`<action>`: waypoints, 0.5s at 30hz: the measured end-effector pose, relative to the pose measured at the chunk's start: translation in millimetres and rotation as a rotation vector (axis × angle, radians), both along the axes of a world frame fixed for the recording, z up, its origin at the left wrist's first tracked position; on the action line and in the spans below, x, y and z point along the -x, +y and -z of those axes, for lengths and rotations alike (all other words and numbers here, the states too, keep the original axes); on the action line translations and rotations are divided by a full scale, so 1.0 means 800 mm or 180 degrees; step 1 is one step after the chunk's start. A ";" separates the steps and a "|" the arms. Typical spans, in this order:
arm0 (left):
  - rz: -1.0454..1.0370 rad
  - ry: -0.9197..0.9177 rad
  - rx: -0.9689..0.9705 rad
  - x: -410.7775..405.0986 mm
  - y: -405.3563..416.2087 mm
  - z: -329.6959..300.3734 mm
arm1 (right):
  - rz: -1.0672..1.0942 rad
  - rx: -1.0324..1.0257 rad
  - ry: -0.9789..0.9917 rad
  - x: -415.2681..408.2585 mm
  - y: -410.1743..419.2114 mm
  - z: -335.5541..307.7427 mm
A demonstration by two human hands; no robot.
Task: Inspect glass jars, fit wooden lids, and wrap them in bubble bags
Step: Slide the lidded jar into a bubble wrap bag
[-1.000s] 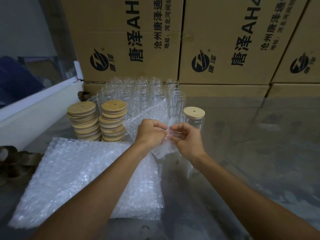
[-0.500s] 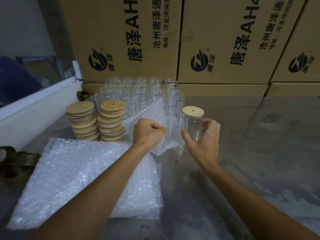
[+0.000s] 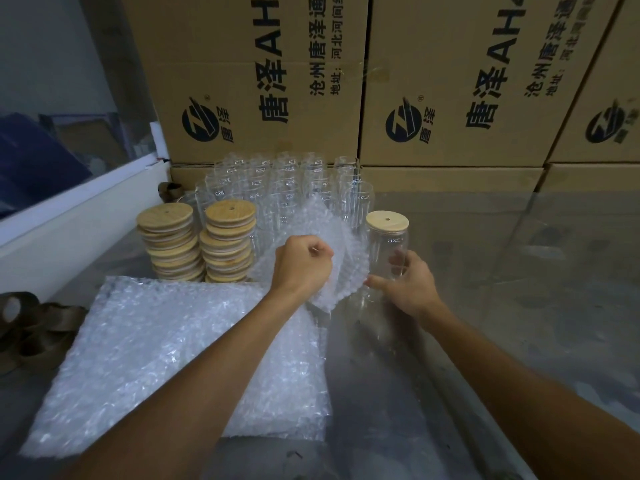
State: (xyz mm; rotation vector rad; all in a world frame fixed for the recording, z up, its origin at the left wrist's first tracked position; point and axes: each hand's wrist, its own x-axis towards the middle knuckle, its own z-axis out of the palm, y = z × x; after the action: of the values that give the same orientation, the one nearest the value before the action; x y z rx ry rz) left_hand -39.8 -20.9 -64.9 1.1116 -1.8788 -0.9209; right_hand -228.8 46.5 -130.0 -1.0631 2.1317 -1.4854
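Observation:
A clear glass jar (image 3: 387,252) with a wooden lid (image 3: 387,220) stands upright on the table. My right hand (image 3: 407,285) wraps its fingers around the jar's lower half. My left hand (image 3: 301,266) grips the edge of a bubble bag (image 3: 332,244) in a fist, holding it up just left of the jar. The bag's lower edge hangs beside my right thumb.
A flat pile of bubble bags (image 3: 180,358) lies at the front left. Two stacks of wooden lids (image 3: 201,244) stand behind it, with several bare glass jars (image 3: 287,181) further back. Cardboard boxes (image 3: 263,81) wall the rear. Tape rolls (image 3: 24,327) sit at left.
My right hand let go of the bubble bag, moved right and took hold of the lidded jar. My left hand kept the bag and lifted it slightly.

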 end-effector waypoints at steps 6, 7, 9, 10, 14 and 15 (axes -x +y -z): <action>-0.0082 -0.0189 0.0071 0.006 -0.001 0.002 | 0.0024 0.1190 -0.1497 0.000 0.024 -0.035; -0.0051 -0.0255 0.0066 0.008 0.000 0.002 | -0.0186 0.1386 -0.2023 -0.001 0.031 -0.045; -0.0015 -0.0409 0.0100 0.011 0.002 0.001 | -0.0502 0.1522 -0.2741 -0.005 0.044 -0.064; -0.0004 -0.0444 0.0122 0.012 0.002 0.001 | -0.0592 0.1467 -0.2872 -0.008 0.050 -0.070; 0.0121 -0.0455 0.0234 0.019 0.004 0.002 | -0.0906 0.0979 -0.2660 -0.028 0.061 -0.077; 0.0171 -0.0516 0.0301 0.021 0.005 0.003 | -0.0983 0.0875 -0.2598 -0.033 0.061 -0.077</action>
State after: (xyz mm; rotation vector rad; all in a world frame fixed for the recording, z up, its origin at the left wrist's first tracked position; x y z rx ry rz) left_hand -56.7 -16.8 -66.9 1.1117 -2.0708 -0.7824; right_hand -202.3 95.0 -68.7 -0.6441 1.1781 -1.6885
